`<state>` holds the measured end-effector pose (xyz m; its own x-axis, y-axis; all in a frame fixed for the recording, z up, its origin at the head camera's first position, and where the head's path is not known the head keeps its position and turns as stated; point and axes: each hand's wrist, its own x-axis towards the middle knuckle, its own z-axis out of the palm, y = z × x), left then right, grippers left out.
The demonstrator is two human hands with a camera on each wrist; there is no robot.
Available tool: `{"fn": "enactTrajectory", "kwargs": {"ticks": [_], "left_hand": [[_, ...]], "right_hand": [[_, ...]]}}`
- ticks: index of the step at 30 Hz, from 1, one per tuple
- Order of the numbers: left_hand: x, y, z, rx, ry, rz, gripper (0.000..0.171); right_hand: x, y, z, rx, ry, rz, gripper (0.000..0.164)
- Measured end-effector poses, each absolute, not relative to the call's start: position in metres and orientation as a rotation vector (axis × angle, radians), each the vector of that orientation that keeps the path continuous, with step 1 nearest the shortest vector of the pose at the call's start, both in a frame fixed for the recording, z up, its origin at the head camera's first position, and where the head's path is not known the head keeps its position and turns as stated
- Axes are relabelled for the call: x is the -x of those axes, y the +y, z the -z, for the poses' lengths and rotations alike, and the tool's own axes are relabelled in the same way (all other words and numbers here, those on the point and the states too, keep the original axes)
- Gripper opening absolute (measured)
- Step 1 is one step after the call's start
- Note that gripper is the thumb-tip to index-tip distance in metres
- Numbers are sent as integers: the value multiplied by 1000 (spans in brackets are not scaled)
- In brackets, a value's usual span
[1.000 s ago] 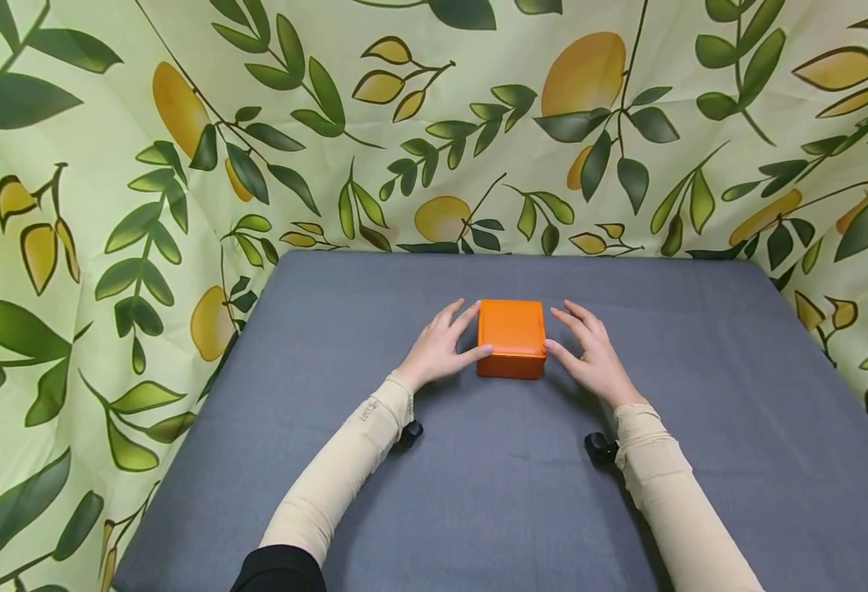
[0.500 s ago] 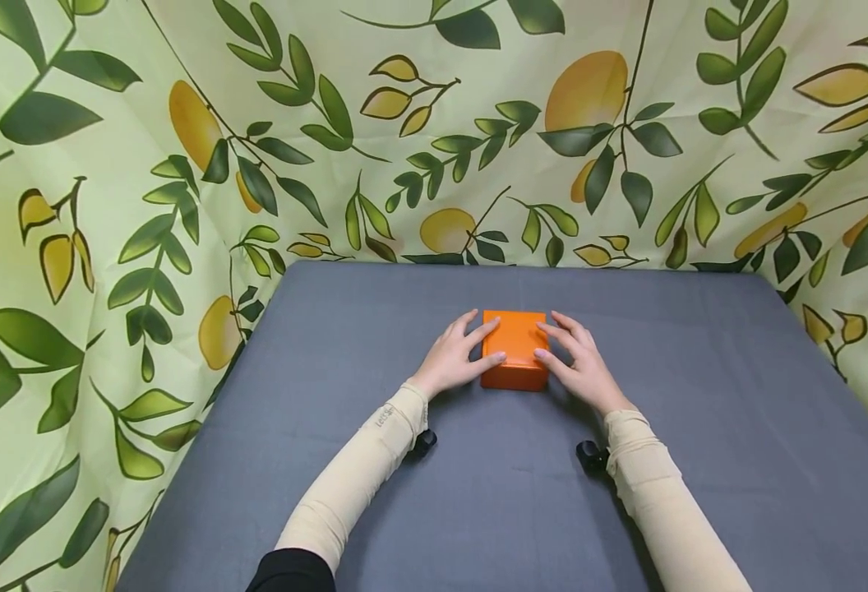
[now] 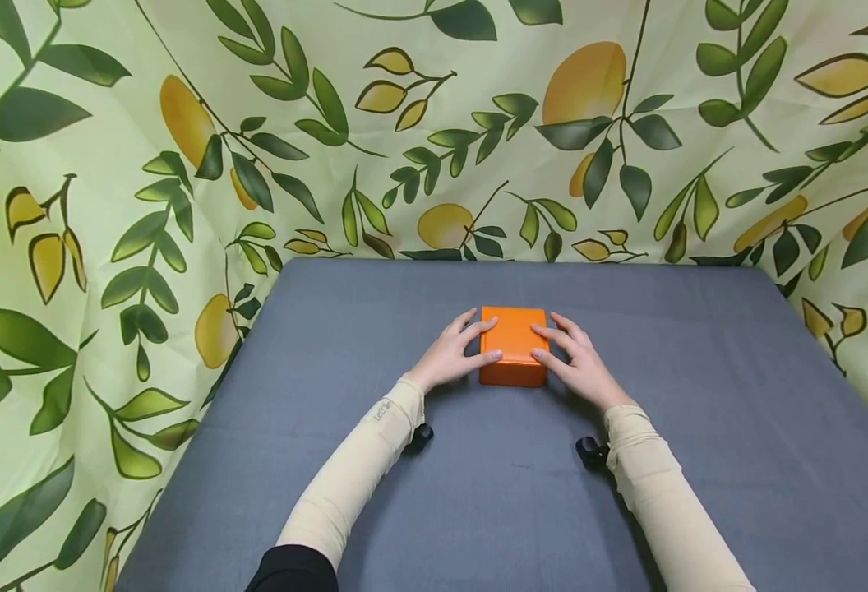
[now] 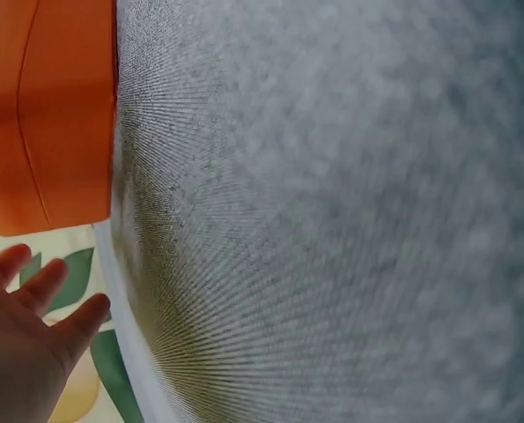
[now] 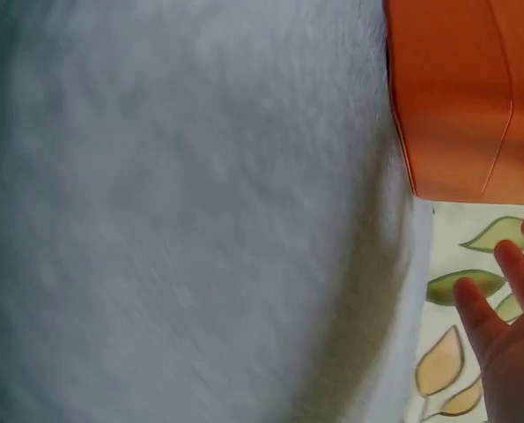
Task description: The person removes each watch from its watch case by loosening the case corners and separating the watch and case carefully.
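Observation:
An orange box point(image 3: 514, 335) with a smooth top and a seam around its upper part stands on the grey-blue cloth. My left hand point(image 3: 445, 353) is at its left side, with the thumb and index finger reaching over the top. Opposite, my right hand point(image 3: 585, 366) reaches over the right side in the same way. Whether those fingertips press on the box or hover just over it, I cannot tell. In the left wrist view the other fingers point(image 4: 41, 286) are spread and apart from the box. The right wrist view likewise shows spread fingers point(image 5: 499, 286) below the box.
Grey-blue cloth point(image 3: 478, 510) covers the table, whose far edge meets a leaf-and-fruit patterned curtain point(image 3: 375, 181). The curtain also runs along the left and right sides. A black wrist device sits under each forearm, one by the left cuff point(image 3: 421, 437) and one by the right point(image 3: 591, 454).
Both hands have moved inward, so their thumbs and index fingers now lie over the box's top instead of beside it. In the last half second almost nothing has moved.

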<state>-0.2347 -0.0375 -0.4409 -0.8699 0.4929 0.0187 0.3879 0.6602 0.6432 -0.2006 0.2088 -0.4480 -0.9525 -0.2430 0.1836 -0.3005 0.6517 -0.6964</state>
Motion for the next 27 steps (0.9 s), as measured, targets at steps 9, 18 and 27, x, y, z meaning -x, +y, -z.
{"fn": "enactTrajectory", "kwargs": {"ticks": [9,18,27], "left_hand": [[253,-29,440,-805,2600,-1105,64],[254,-33,442,-793,2545,-1122,65],[252,-40,445,-778,2509,-1029,86]], "right_hand": [[210,215,441,-497,-2849,-1158,45],[219,213,446,-530,-2837,-1329,40],[220,211,449,-586,-2859,-1471,48]]}}
